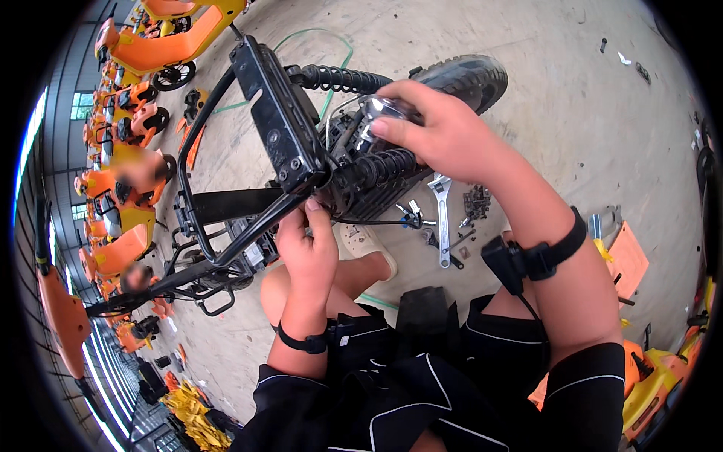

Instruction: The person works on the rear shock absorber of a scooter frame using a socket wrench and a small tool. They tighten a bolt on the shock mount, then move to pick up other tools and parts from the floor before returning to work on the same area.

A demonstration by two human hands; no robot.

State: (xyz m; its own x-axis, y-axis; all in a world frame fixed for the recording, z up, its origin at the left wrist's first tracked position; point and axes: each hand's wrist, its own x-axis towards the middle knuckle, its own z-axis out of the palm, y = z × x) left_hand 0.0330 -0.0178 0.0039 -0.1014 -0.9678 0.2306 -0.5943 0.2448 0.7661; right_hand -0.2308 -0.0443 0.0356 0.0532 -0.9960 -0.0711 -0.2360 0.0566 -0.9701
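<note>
Right hand [440, 124]: upper centre of the frame; your thumb and fingers wrap a rounded silver tool [388, 107], its lower end toward the upper part of the coil spring [385, 167]. Exact contact point hidden.
Left hand [307, 239]: centre of the frame; your thumb and finger come together at the lower edge of the black chassis [275, 124]. Cannot tell whether anything is pinched between them.
Chassis: upper centre, left of the silver tool; a boxy black part with bent tubes. Its knobbly tyre [482, 79] sits upper right of centre.
Dark cable [376, 222]: runs right from beside your left hand, below the coil spring.
Floor [557, 143]: adjustable wrench [443, 218] right of centre, a pile of small dark parts [476, 203] just beside it.
Risk, slip: if the silver tool seats badly, it could skid off and knock your knuckles on the spring; likely cause, a tilted approach in the crowded gap.
Risk, pinch: your left fingertips lie near the work; a sudden turn or shift of the chassis might nip them.
Risk, snag: the cable could catch your wrist as it moves.
Risk, loss: a dropped fastener might vanish among the small dark parts.
</note>
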